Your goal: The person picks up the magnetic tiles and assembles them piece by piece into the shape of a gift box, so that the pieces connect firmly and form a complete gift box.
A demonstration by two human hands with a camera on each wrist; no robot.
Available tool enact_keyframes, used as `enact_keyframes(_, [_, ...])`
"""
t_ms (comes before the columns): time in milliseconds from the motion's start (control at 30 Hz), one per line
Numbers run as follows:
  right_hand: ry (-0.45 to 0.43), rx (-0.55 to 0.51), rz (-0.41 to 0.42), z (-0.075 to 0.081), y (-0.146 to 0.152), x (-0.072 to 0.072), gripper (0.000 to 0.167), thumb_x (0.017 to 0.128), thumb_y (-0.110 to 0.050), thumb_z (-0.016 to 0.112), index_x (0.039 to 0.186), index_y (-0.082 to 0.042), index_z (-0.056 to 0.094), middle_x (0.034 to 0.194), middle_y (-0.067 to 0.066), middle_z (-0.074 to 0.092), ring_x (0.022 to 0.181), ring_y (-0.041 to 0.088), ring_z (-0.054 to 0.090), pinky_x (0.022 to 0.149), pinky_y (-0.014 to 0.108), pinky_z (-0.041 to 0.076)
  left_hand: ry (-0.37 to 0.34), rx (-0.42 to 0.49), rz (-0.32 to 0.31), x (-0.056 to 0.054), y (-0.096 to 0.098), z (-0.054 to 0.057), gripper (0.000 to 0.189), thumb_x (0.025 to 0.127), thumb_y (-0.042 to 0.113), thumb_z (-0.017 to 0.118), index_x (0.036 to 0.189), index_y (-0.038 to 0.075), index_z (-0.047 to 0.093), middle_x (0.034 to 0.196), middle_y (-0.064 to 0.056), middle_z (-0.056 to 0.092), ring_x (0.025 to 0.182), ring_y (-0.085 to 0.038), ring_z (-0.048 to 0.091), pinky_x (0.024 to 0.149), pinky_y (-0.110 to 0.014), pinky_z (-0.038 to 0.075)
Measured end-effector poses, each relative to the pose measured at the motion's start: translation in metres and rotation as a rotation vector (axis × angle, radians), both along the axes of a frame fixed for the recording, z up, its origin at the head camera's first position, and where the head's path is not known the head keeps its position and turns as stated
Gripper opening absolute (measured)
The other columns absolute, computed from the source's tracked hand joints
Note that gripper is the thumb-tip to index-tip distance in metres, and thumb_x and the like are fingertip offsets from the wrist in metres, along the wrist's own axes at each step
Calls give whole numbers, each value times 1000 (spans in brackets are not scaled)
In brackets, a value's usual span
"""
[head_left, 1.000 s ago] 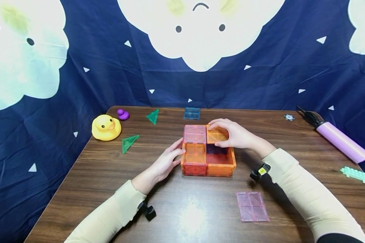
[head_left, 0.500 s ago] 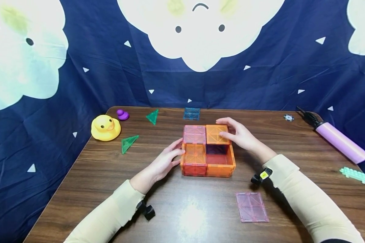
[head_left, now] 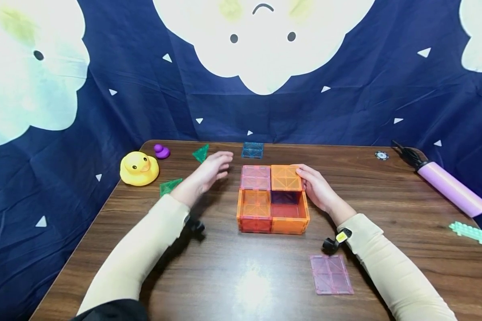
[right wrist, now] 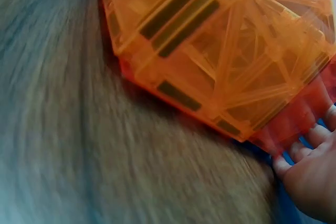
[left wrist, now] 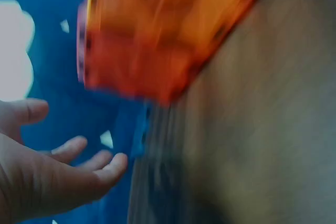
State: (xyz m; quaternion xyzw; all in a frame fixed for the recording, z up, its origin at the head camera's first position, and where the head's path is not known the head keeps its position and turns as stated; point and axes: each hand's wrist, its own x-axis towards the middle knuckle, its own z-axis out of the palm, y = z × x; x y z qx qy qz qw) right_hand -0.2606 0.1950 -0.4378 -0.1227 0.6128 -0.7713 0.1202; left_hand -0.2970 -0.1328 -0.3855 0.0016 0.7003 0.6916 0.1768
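Note:
A low box of magnetic tiles, red and orange, sits on the table. At its back, a pink tile and an orange tile lie side by side on top. The front right section is uncovered, showing a dark red floor; an orange square shows at front left. My right hand rests against the box's right side, fingers extended along the red wall in the right wrist view and thumb at the orange tile's edge. My left hand is in the air left of the box, fingers spread and holding nothing.
Green triangle tiles and a yellow duck with a small purple duck are at left. A blue tile lies behind the box, a pink tile at front right. A lilac cylinder lies far right.
My left hand has left the box's left side and moved back and left. My right hand has let go of the orange top tile and slid to the box's right side.

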Motion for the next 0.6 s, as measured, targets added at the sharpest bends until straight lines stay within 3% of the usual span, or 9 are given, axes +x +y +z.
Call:
enact_keyframes(67, [-13, -24, -9, -2, 0, 0, 21, 109, -17, 44, 121, -10, 61, 94, -2, 65, 75, 9, 52, 67, 20, 42, 22, -103, -22, -26, 2, 2, 50, 106, 19, 50, 151, -2, 41, 158, -19, 38, 146, -37, 31, 118, -51, 27])
enact_keyframes(167, [-23, -42, -15, -3, 0, 0, 21, 109, -16, 44, 119, -12, 61, 96, -2, 67, 77, 9, 54, 67, 21, 42, 138, -388, -116, -58, 8, 4, 48, 104, 22, 56, 147, 0, 49, 151, -19, 48, 141, -34, 41, 115, -48, 32])
enact_keyframes(300, [-37, -48, -16, -2, 0, 0, 19, 109, -16, 44, 116, -12, 61, 95, -2, 67, 78, 9, 55, 69, 21, 43, 425, -867, -339, -87, 19, 5, 54, 100, 23, 62, 147, -1, 49, 146, -22, 51, 136, -35, 46, 112, -46, 36])
enact_keyframes(367, [-37, -49, -18, -2, 0, 1, 18, 109, -16, 44, 115, -12, 61, 95, -2, 67, 77, 9, 54, 68, 21, 43, 543, -1030, -443, -96, 24, 2, 59, 99, 23, 63, 149, -3, 45, 149, -23, 48, 139, -37, 42, 114, -46, 34])
enact_keyframes(467, [-30, -54, -18, -2, -1, 0, 18, 108, -16, 45, 115, -11, 61, 93, -2, 66, 75, 9, 53, 66, 21, 42, 674, -1180, -539, -107, 32, -4, 62, 98, 23, 64, 151, -1, 43, 152, -23, 43, 142, -39, 38, 117, -46, 30])
enact_keyframes(600, [-24, -61, -22, -5, -2, 0, 17, 107, -15, 46, 112, -11, 62, 89, -2, 64, 71, 9, 51, 64, 20, 41, 755, -1241, -600, -116, 40, -17, 64, 99, 26, 63, 156, 7, 40, 157, -20, 38, 144, -40, 34, 119, -47, 27])
